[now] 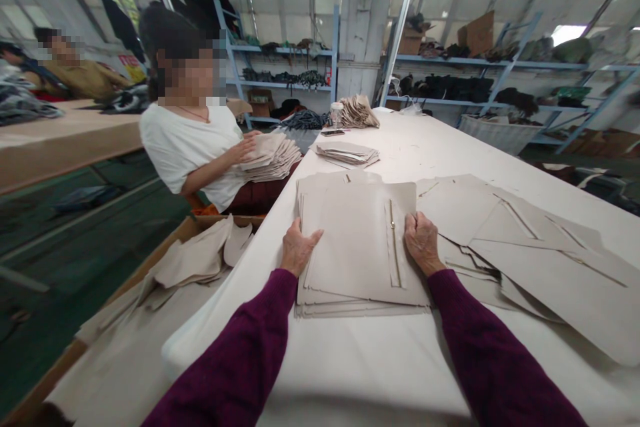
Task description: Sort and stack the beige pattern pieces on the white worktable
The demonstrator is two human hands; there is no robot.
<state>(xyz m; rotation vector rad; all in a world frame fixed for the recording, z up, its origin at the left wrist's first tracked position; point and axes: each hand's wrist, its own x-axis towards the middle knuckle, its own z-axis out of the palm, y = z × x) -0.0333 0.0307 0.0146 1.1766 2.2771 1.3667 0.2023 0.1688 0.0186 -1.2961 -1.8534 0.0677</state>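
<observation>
A stack of beige cut fabric panels [350, 240] lies on the white table [380, 360] in front of me; the top panel has a zipper slit [394, 247] near its right side. My left hand [297, 247] grips the stack's left edge, thumb on top and fingers curled under. My right hand [421, 240] rests closed on the stack's right edge beside the zipper. Both arms wear dark purple sleeves.
More beige panels [530, 240] spread out to my right. Smaller stacks [347, 153] and a pile [357, 111] lie farther up the table, with a phone [333, 133]. A seated person in white [195, 140] holds panels at left. Loose panels [195, 260] lie on a lower table.
</observation>
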